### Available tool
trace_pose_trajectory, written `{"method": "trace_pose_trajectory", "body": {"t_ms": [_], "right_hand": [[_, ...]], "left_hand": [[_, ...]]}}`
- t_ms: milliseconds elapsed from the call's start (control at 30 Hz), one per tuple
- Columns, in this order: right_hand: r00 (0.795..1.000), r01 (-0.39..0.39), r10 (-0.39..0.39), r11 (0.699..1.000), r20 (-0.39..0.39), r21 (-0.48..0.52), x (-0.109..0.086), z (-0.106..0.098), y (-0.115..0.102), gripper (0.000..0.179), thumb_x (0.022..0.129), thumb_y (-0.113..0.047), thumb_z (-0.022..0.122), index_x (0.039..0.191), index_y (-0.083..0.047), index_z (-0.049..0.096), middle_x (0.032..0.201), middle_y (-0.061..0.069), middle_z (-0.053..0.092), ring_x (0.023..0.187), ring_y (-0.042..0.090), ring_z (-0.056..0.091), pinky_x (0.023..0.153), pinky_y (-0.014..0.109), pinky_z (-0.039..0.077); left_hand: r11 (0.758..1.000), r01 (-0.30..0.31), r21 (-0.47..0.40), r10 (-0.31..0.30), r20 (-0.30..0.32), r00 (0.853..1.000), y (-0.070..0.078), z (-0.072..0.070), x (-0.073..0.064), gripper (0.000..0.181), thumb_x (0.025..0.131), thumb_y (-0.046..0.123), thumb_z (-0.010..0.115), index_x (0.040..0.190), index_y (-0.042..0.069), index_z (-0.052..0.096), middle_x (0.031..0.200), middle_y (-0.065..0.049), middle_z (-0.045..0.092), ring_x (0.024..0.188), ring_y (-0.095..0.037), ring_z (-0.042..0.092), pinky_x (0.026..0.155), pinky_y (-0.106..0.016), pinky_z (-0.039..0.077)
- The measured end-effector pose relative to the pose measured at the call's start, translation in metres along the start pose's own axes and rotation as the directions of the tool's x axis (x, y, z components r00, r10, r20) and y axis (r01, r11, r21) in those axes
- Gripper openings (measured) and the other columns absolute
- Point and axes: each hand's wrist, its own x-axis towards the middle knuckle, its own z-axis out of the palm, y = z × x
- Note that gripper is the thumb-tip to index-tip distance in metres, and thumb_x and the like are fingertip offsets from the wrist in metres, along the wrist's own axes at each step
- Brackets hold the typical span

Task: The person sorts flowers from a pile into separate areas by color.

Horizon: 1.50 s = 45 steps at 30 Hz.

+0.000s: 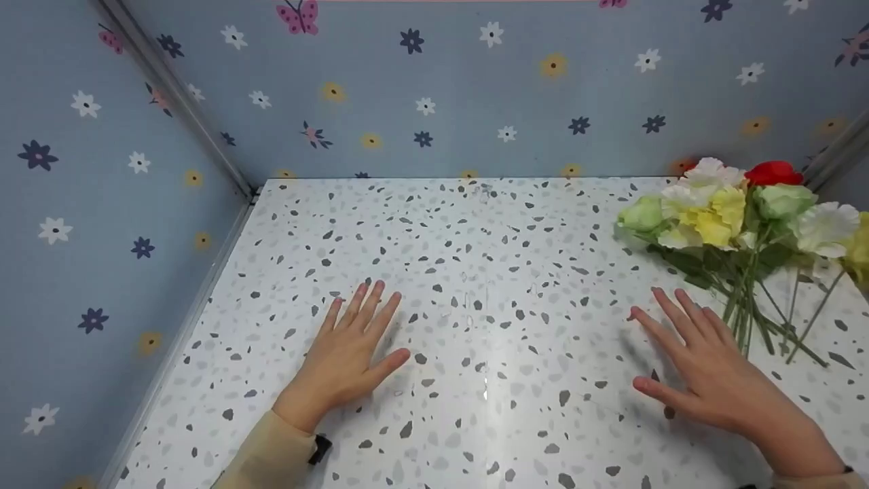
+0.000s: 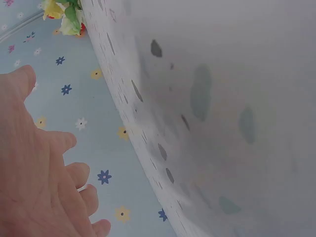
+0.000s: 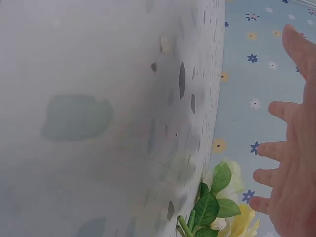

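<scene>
My left hand, fingers spread and straight, is over the left part of the speckled table and holds nothing. On the other side my right hand is spread the same way, also with nothing in it. Just beyond its fingertips lies a pile of artificial flowers in white, yellow, pale green and red, their green stems pointing toward me. In the right wrist view, leaves and blooms show below the fingers. Whether either palm touches the table I cannot tell.
A blue panel with printed flowers stands along the table's back edge. Another such panel closes off the left side, meeting it at a grey corner strip. A further strip rises behind the flowers at right.
</scene>
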Motion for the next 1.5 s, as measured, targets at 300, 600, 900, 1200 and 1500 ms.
{"method": "trace_pose_trajectory", "body": {"t_ms": [300,600,900,1200,1500], "right_hand": [[0.99,-0.138,0.137,0.99,0.024,0.022,0.008,-0.015,0.029,0.092,0.106,-0.047,0.069,0.177,-0.023,0.017,0.183,0.016,0.001,0.168,0.042,-0.004,0.128,0.073,-0.005],[0.9,-0.43,0.425,0.902,-0.096,-0.037,0.003,-0.033,0.093,0.075,0.115,-0.04,0.056,0.162,0.013,0.032,0.158,0.046,0.033,0.145,0.069,0.028,0.114,0.085,0.022],[0.826,-0.559,0.549,0.828,-0.131,-0.054,-0.016,-0.028,0.119,0.026,0.103,-0.002,0.061,0.115,0.021,0.062,0.104,0.04,0.063,0.09,0.056,0.06,0.077,0.069,0.049],[0.734,-0.66,0.649,0.751,-0.2,0.017,-0.024,-0.027,0.127,0.028,0.103,-0.004,0.067,0.118,0.018,0.059,0.106,0.041,0.063,0.086,0.055,0.062,0.066,0.062,0.051],[0.778,-0.605,0.595,0.796,-0.204,0.013,-0.023,-0.032,0.131,0.018,0.102,0.001,0.063,0.099,0.018,0.069,0.098,0.038,0.063,0.077,0.048,0.059,0.061,0.056,0.047]], "left_hand": [[0.999,0.032,-0.008,-0.032,0.017,0.999,-0.003,-0.005,0.006,0.088,0.109,0.068,0.044,0.176,0.017,0.018,0.183,-0.012,0.007,0.169,-0.034,0.004,0.132,-0.066,0.004],[0.998,0.054,-0.034,-0.053,0.036,0.998,-0.004,-0.005,0.011,0.087,0.111,0.066,0.043,0.177,0.016,0.016,0.182,-0.013,0.006,0.169,-0.034,0.003,0.133,-0.064,0.003],[0.997,0.053,-0.052,-0.052,0.014,0.999,-0.001,-0.002,0.019,0.085,0.113,0.06,0.045,0.175,0.009,0.018,0.182,-0.019,0.01,0.168,-0.039,0.008,0.132,-0.067,0.008],[0.991,0.082,-0.108,-0.082,-0.002,0.997,0.004,-0.001,0.027,0.083,0.115,0.057,0.043,0.175,0.005,0.018,0.181,-0.021,0.012,0.168,-0.039,0.008,0.132,-0.065,0.009],[0.979,0.092,-0.182,-0.094,-0.006,0.996,0.008,-0.002,0.032,0.082,0.115,0.055,0.043,0.174,0.002,0.019,0.181,-0.018,0.009,0.168,-0.037,0.006,0.133,-0.064,0.01]]}}
